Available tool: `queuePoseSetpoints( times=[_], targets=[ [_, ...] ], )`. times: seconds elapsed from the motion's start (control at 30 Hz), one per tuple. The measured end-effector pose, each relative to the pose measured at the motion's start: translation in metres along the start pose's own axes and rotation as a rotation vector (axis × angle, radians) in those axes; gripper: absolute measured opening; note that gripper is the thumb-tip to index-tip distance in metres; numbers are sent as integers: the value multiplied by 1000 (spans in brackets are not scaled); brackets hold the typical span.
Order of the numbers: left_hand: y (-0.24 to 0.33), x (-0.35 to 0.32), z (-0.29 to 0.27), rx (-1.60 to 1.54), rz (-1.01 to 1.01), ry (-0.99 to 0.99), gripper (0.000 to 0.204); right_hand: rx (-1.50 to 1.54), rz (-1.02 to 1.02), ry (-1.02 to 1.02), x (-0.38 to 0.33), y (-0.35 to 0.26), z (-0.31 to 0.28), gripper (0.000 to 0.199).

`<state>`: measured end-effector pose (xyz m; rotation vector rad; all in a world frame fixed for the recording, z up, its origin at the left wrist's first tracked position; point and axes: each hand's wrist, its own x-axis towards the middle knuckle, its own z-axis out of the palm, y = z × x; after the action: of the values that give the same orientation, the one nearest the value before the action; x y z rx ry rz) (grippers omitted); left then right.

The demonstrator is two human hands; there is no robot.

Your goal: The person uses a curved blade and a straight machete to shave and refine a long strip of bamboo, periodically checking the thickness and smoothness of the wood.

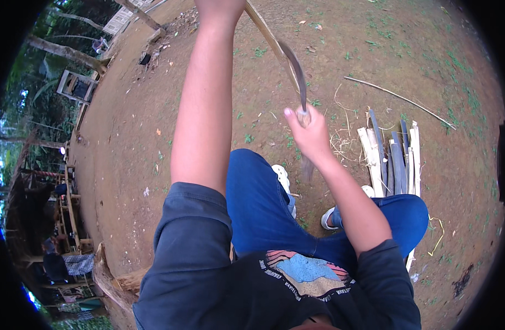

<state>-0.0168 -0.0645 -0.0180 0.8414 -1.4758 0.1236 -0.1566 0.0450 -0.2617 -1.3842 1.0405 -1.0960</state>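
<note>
Head view: the right hand (310, 132) has its grip closed around the handle of a curved knife (299, 74), whose blade points up and away from the body. Just at the blade, a long pale strip of wood (266, 33) slants from the upper edge of the picture, beside the left hand (222, 8), down toward the right hand. The left hand is largely cut off by that edge, so whether its grip is clamped on the strip cannot be told. A brownish piece below the right hand is too blurred to name.

On the bare dirt ground (131, 165), to the right, a row of pale and dark strips (397, 159) lies partly hidden by the bent right knee. Thin curly shavings (343, 143) are scattered near it, and a thin stick (398, 98) lies farther out. The person wears blue jeans (263, 192) and a dark shirt (192, 242); a log (112, 275) lies at lower left.
</note>
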Motion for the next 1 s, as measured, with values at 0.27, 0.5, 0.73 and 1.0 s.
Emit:
queuePoseSetpoints(
  times=[0.27, 0.5, 0.73, 1.0],
  targets=[
    [-21, 1, -4, -139, -44, 31, 51, -211, 227, -7, -11, 117, -23, 30],
    [-11, -6, -11, 16, -4, 10, 52, 62, 37, -55, -7, -17, -3, 32],
    [-14, 0, -24, -14, -46, -27, 49, -338, 367, -28, -28, 207, -31, 36],
    [-29, 4, -27, 211, 246, 376, 28, 239, 443, 23, -11, 122, -19, 32]
  ],
)
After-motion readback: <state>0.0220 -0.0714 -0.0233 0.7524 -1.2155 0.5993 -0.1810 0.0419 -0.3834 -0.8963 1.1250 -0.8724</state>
